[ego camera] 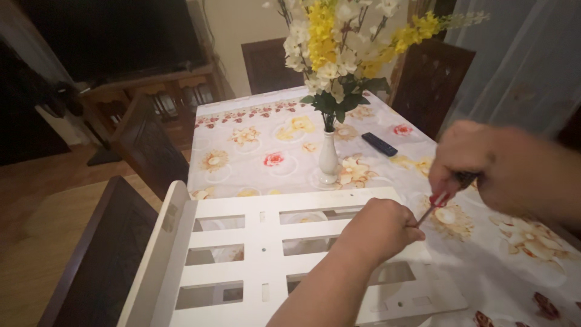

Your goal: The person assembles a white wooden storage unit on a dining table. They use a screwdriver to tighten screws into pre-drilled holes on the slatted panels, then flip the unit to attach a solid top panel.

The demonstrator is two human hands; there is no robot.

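Observation:
A white slatted wooden frame (254,254) lies flat on the table near me, with several rectangular openings. My left hand (378,227) rests closed as a fist on the frame's right end. My right hand (469,160) is just above and right of it, gripping a screwdriver (437,203) with a red and black handle. The screwdriver's shaft slants down to the left, and its tip meets my left fist. What my left fingers hold, if anything, is hidden.
A floral tablecloth (266,139) covers the table. A white vase (328,158) of yellow and white flowers stands just beyond the frame, with a dark remote control (379,144) to its right. Dark wooden chairs (145,142) surround the table; one (103,260) is at the near left.

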